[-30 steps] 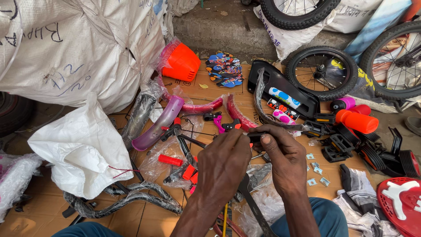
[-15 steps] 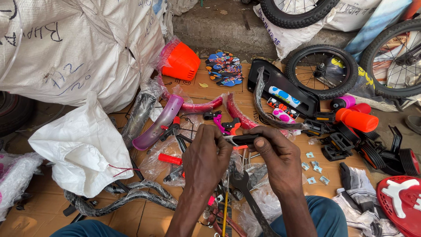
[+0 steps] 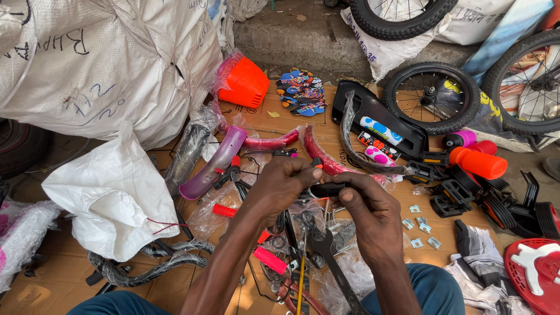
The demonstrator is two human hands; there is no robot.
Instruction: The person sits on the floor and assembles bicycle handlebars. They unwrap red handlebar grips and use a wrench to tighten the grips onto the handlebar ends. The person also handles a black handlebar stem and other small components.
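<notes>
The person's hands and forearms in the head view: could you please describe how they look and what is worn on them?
Both the left hand and the right hand are bare, without gloves, rings or a watch. Both forearms are uncovered, with no sleeves in view. The fingernails are short. Blue trousers cover the knees below.

Soft, even daylight fills the scene — bright, with no hard glare. Shadows are faint and short, darkest in the gap under the big white sacks (image 3: 105, 64) at the far left and beneath the hands. The left hand (image 3: 280, 184) and right hand (image 3: 367, 216) are sharp, with a mild sheen on the knuckles. Clear plastic wrapping (image 3: 192, 146) catches small highlights. The wide lens bends the wheels (image 3: 431, 96) and edges slightly — corners look a little softer
</notes>
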